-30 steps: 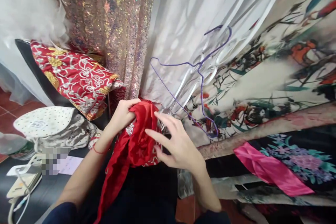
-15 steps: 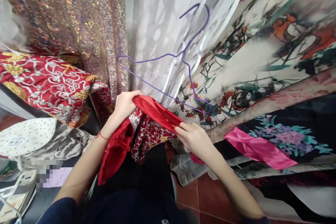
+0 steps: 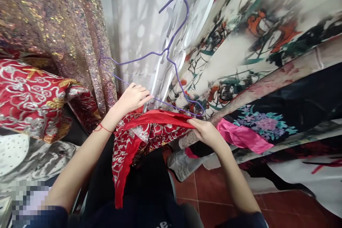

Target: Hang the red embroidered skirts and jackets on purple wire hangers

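My right hand [image 3: 205,131] pinches one end of a red satin edge on a red garment [image 3: 165,128] with silver embroidery. The garment hangs over my lap, and a pointed flap [image 3: 123,171] drops at the left. My left hand [image 3: 135,98] is over its upper left part, with fingers stretched out and slightly bent. Red cloth shows just under that palm. Behind the fingers runs the lower bar of a purple wire hanger [image 3: 160,52]. Whether the left fingertips touch the bar, I cannot tell. The hanger's hook points up against white cloth.
Sequined cloth [image 3: 66,25] hangs at the upper left, above a red embroidered piece [image 3: 34,96]. A polka-dot item [image 3: 13,153] lies at the left. Floral fabric [image 3: 256,42] and a pink satin strip [image 3: 243,135] hang at the right. Red floor tiles [image 3: 211,185] show below.
My left hand has let go of the red satin edge and risen toward the hanger bar. The left flap has turned, showing its embroidered side. The view has shifted right.
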Motion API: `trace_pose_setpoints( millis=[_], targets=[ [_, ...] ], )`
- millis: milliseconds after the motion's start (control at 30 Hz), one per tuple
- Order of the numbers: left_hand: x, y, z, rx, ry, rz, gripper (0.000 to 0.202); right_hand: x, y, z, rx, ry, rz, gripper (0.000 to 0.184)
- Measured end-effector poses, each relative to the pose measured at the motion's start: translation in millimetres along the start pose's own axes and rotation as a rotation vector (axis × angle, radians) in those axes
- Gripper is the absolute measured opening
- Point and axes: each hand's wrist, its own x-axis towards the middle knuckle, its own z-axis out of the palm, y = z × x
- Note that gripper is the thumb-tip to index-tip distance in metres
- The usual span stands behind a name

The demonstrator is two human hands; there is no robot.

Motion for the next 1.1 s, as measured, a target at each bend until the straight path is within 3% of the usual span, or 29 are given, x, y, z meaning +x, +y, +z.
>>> trace_pose_setpoints(
  millis=[100, 267, 433, 633, 833, 933, 1100],
  targets=[
    [-6.8, 6.1, 0.0, 0.058, 0.027, 0.069, 0.053, -8.2, 8.6, -6.4, 0.002, 0.059, -0.001, 0.034],
    [-27.3, 19.0, -8.6, 0.118, 0.148, 0.048, 0.048, -19.8, 18.5, -15.9, -0.045, 0.116, -0.028, 0.035],
    [-34.6, 33.8, -13.7, 0.086, 0.117, 0.048, 0.048, -31.3, 24.5, -22.8, -0.054, 0.161, 0.002, 0.043],
    [-35.5, 47.2, -21.6, 0.086, -0.011, -0.063, 0.059, -31.4, 23.1, -38.1, -0.003, 0.274, -0.041, 0.047],
    [-39.1, 53.1, -40.7, 0.138, -0.181, -0.178, 0.053, -2.6, 17.6, -54.5, 0.000, 0.307, -0.084, 0.041],
    [-35.7, 63.5, -47.3, 0.163, -0.248, -0.244, 0.051, 12.0, 19.5, -52.0, -0.027, 0.424, -0.065, 0.037],
    [-18.9, 84.3, -47.7, 0.148, -0.374, -0.271, 0.051, 18.2, 34.0, -44.0, 0.018, 0.688, 0.105, 0.028]
  ],
)
